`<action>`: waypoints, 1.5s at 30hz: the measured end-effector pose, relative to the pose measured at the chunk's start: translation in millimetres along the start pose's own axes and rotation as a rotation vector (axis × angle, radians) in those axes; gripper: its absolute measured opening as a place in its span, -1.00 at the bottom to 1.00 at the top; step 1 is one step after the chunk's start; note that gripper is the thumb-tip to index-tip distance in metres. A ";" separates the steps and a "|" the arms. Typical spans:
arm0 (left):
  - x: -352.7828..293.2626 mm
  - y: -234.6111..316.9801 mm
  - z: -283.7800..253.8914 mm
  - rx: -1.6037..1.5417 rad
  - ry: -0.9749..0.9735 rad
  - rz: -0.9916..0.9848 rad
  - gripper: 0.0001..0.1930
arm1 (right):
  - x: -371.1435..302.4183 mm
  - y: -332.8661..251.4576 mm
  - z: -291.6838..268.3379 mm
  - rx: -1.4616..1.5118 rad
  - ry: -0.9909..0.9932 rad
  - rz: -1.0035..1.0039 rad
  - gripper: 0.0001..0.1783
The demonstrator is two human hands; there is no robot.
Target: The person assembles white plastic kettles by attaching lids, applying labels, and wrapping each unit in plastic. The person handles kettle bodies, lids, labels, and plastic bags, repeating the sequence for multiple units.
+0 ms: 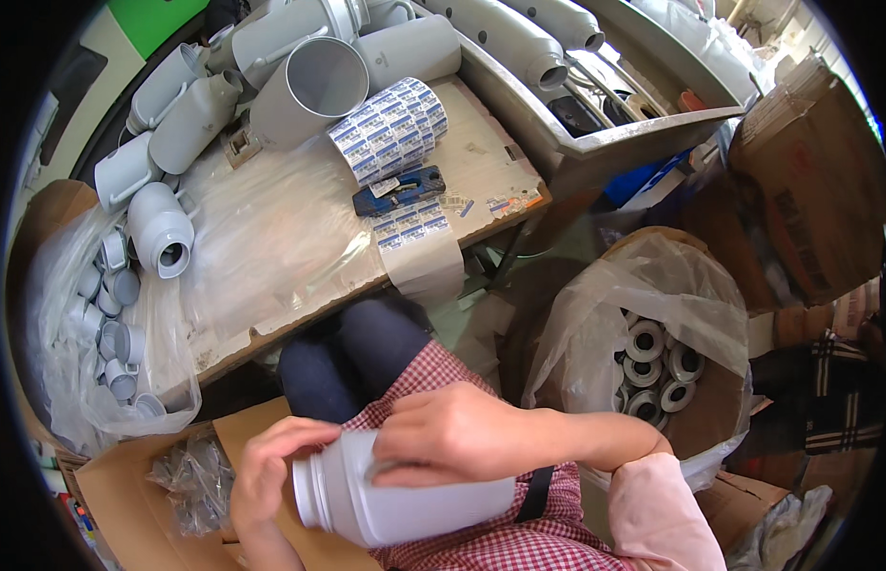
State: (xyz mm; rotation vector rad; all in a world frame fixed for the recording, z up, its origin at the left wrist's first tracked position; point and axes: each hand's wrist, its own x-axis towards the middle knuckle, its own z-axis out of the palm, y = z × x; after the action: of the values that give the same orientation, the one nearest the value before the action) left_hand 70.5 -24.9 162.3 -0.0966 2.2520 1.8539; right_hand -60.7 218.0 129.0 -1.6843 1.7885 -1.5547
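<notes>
A pale grey plastic jug lies on its side across my lap, its ringed neck pointing left. My right hand is closed over the jug's upper side, fingers curled down against the body; the handle cannot be made out beneath them. By the neck end, my left hand is slightly blurred. Its fingers are apart and reach toward the jug's shoulder, the fingertips at or close to its surface, and a gap shows between palm and neck.
Grey jugs crowd the table's left and back. A label roll stands beside a blue-black tool. Left, a plastic-lined box holds grey cups; right, a lined carton holds ringed parts. An open cardboard box sits lower left.
</notes>
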 end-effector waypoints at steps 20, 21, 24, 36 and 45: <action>45.7 -89.4 -9.0 0.104 0.474 -0.056 -0.51 | -17.5 162.4 -82.3 0.158 0.567 0.901 -0.69; 48.0 -90.0 -4.8 0.130 0.448 -0.039 -0.49 | -14.2 160.8 -82.8 0.135 0.590 0.865 -0.68; 47.3 -89.5 5.0 0.056 0.509 0.037 -0.47 | -0.4 163.6 -93.9 0.152 0.598 0.881 -0.69; 31.4 -102.2 18.3 0.038 0.636 0.110 -0.45 | 23.0 193.6 -111.3 -0.053 0.399 0.856 -0.76; 18.8 -106.3 22.0 0.086 0.682 0.203 -0.57 | 30.0 188.5 -110.2 -0.167 0.427 0.832 -0.82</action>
State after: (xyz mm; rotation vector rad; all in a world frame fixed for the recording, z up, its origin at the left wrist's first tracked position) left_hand 75.3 -23.1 52.3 -0.5860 2.8696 2.0429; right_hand -262.2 207.2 40.4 -0.4824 2.4217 -1.4250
